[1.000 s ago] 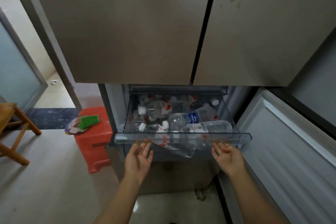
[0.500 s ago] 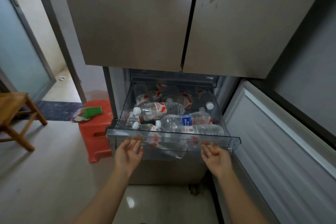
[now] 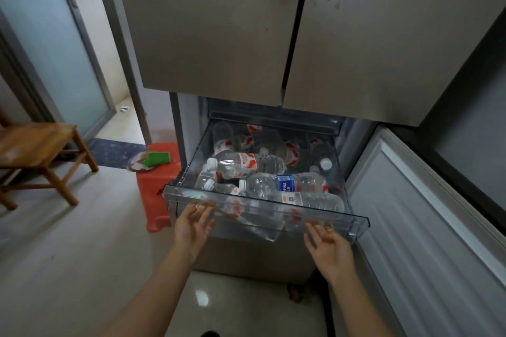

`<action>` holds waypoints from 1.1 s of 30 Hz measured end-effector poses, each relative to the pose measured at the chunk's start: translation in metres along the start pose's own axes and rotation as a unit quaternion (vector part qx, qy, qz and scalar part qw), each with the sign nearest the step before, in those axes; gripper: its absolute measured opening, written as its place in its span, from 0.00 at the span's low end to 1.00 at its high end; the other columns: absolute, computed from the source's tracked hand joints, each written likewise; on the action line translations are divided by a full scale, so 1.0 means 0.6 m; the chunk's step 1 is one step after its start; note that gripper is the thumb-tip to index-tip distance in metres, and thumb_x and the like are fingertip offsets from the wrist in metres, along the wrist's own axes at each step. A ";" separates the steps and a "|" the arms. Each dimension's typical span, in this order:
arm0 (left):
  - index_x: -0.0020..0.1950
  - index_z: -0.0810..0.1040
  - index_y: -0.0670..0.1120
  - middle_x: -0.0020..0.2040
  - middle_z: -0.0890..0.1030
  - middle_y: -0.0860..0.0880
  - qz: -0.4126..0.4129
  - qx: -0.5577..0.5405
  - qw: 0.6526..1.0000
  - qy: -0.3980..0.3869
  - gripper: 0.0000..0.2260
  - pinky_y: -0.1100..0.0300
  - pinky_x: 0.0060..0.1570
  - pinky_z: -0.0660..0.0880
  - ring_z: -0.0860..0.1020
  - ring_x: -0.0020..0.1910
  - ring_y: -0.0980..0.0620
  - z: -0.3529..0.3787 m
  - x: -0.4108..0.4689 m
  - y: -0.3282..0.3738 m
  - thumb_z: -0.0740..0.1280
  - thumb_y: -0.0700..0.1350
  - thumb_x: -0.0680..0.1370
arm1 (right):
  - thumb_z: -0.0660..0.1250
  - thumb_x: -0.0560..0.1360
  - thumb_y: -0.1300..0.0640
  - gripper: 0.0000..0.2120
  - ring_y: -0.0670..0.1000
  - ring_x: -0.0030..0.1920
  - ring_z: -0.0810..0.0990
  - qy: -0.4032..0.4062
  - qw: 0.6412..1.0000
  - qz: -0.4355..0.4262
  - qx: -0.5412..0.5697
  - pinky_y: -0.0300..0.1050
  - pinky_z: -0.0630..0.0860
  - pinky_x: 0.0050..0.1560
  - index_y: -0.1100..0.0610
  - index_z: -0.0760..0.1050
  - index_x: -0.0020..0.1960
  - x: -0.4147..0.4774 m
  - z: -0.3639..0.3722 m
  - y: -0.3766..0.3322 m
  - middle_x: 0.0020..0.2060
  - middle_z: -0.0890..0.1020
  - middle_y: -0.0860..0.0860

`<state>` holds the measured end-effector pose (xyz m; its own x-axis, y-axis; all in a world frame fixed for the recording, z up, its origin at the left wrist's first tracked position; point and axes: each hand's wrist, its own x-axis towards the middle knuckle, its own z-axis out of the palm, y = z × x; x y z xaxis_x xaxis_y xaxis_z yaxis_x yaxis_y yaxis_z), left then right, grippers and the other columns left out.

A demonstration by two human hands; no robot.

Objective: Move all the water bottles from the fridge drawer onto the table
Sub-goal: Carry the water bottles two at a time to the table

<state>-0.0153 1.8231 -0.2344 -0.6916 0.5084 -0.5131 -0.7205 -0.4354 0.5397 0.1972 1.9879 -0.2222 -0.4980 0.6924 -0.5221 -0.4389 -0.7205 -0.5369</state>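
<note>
A clear plastic fridge drawer [image 3: 186, 194] is seen extended out of the lower compartment, in the lower middle of the frame, beneath two closed grey upper doors [image 3: 213, 22]. The water bottles [image 3: 262, 172] are all found inside this drawer, lying on their sides in a loose heap. A red-labelled bottle [image 3: 246, 165] is laid across the upper left of the heap, its white cap pointed toward the left wall. Just below it, a blue-labelled bottle [image 3: 284, 186] is laid crosswise, and a further clear bottle [image 3: 317, 201] is pressed against the front wall at the right. More red-labelled bottles are packed at the back, partly hidden.

The left hand [image 3: 193, 224] is held palm up at the left part of the drawer's front lip, its fingers stretched out and spread, with nothing gripped. Its fingertips are raised to the underside of the lip; whether contact is made cannot be told. The right hand [image 3: 330, 249] is likewise turned palm up just below the right part of the lip, fingers loosely straight and apart, and nothing is held.

At the right edge, the white inner face of an open lower door [image 3: 424, 213] is shown. To the left of the drawer, a red plastic stool [image 3: 154, 191] is placed, with a green object [image 3: 158, 159] lying on it. A wooden stool [image 3: 35, 142] is seen at the left edge, before a frosted glass door [image 3: 54, 35].
</note>
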 end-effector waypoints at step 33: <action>0.47 0.79 0.41 0.40 0.80 0.42 0.405 0.820 0.403 0.045 0.20 0.51 0.37 0.74 0.77 0.41 0.41 0.042 0.080 0.114 0.55 0.52 0.69 | 0.72 0.69 0.53 0.18 0.51 0.47 0.77 -0.121 0.375 -0.121 -0.911 0.44 0.73 0.46 0.58 0.76 0.56 0.187 0.228 -0.060 0.52 0.80 0.54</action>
<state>-0.0964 1.8366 -0.2051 -0.7175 0.6324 0.2921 0.6946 0.6809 0.2320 0.0549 2.0859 -0.1708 -0.7587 0.5466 -0.3544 0.6365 0.7377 -0.2251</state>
